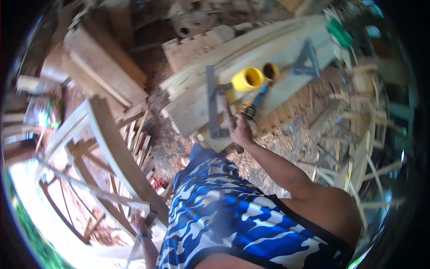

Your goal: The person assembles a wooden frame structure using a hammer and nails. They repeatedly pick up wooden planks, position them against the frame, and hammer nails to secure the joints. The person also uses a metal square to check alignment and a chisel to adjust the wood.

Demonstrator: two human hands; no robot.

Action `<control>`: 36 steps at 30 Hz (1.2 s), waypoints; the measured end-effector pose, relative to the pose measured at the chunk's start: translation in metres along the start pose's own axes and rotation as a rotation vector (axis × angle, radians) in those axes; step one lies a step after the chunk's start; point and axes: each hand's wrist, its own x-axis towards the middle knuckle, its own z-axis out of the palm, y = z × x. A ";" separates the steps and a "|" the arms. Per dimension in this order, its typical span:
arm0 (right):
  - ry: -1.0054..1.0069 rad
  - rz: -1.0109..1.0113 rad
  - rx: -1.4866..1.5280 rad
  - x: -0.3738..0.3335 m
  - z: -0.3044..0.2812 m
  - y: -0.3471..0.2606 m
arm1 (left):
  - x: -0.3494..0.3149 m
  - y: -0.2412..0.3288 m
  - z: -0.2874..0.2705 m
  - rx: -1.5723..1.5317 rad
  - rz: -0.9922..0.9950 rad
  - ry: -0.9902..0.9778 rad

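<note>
In the head view, my right hand (242,132) is gripping a brown wooden-handled, dark-headed hammer (226,107), its head lying just left of the hollow yellow plastic-looking cylinder (244,80). My left hand (140,224), well below-left of the cylinder, is holding I cannot tell what. Careless sideways swinging could be knocking the cylinder. The hammer is looking dull.

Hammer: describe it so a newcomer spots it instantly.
Find the pale planks in the upper middle, then the right hand by their lower edge. The hammer is in that hand, its dark head toward the picture's top. Unlike the flat gray square left of it and the blue-handled tool right of it, it has a brown handle.
</note>
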 end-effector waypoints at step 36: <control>-0.384 -0.318 -0.878 0.022 0.103 -0.084 | 0.050 0.043 0.004 -0.427 0.190 0.350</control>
